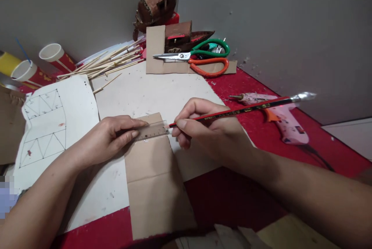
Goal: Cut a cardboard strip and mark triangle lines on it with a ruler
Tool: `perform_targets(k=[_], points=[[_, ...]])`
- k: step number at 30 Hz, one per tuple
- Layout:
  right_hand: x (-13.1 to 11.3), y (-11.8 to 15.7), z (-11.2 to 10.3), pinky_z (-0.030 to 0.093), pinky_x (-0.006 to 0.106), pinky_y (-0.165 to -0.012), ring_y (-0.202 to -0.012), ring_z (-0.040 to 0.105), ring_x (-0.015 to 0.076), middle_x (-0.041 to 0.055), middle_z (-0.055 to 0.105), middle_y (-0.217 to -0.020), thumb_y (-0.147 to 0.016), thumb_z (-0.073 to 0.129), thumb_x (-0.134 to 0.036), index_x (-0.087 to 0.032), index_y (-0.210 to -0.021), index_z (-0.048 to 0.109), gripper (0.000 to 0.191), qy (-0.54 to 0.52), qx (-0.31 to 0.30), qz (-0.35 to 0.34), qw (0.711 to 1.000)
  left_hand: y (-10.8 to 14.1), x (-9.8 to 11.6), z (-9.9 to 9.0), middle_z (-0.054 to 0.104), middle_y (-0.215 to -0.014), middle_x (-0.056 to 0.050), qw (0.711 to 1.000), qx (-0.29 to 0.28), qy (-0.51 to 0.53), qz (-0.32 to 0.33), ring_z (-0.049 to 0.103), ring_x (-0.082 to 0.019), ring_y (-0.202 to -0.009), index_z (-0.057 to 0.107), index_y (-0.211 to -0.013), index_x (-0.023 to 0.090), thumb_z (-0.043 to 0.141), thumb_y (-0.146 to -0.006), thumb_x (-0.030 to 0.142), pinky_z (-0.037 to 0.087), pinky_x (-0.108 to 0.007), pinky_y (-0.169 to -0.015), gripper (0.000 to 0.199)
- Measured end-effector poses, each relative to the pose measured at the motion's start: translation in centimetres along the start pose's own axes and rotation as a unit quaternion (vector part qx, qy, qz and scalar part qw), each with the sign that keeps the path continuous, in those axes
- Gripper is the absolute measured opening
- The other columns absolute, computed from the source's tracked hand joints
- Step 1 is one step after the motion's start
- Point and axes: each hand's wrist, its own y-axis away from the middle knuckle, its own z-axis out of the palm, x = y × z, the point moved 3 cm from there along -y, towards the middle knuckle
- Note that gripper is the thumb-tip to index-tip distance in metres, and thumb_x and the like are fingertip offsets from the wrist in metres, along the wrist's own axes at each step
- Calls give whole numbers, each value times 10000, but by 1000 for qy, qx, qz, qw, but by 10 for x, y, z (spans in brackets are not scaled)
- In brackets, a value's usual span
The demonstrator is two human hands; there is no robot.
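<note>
A clear plastic ruler (152, 130) lies across the upper end of a brown cardboard strip (155, 198). My left hand (117, 134) holds the ruler down at its left end, thumb and fingers on it. In my right hand (203, 125) is a red and black pencil (241, 110), pinched between thumb and fingers. The pencil's point is at the ruler's right end, and its tail, wrapped in something shiny, points right. Under the strip lies a large white sheet (113, 187) on a red tabletop (238, 198).
Green-and-orange-handled scissors (186, 57) rest on cardboard at the back, before brown model boats (180, 32). Bamboo sticks (113, 61) lie at back left beside paper cups (52, 53). A truss drawing (78, 105) is at left. A pink glue gun (290, 125) lies at right.
</note>
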Motion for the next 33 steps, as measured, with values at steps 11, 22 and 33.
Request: perform_targets(k=[11, 22, 33], points=[[0, -5, -2, 485, 195, -431, -471, 586, 90, -16, 670, -633, -795, 637, -149, -210, -697, 559, 139, -4, 6, 1, 1000, 0, -2, -5, 751, -1085, -70, 1000, -16, 5, -20, 687, -188, -895, 694, -1260, 214, 548, -973, 339, 535, -263, -768, 346], [-1, -5, -3, 479, 197, -436, -492, 586, 97, -10, 661, -640, -787, 627, -152, -207, -700, 576, 114, 1, -11, -1, 1000, -1, 1, -4, 758, -1096, -72, 1000, -19, 2, -23, 696, -196, -900, 707, -1245, 209, 556, -969, 351, 538, -266, -772, 345], [2, 0, -4, 394, 220, -484, -538, 540, 105, -28, 609, -604, -842, 605, -178, -201, -727, 589, 118, 144, -81, -64, 984, 0, -1, -3, 757, -1103, -79, 1000, -15, 9, -14, 700, -199, -912, 708, -1251, 221, 550, -974, 353, 548, -287, -802, 345]])
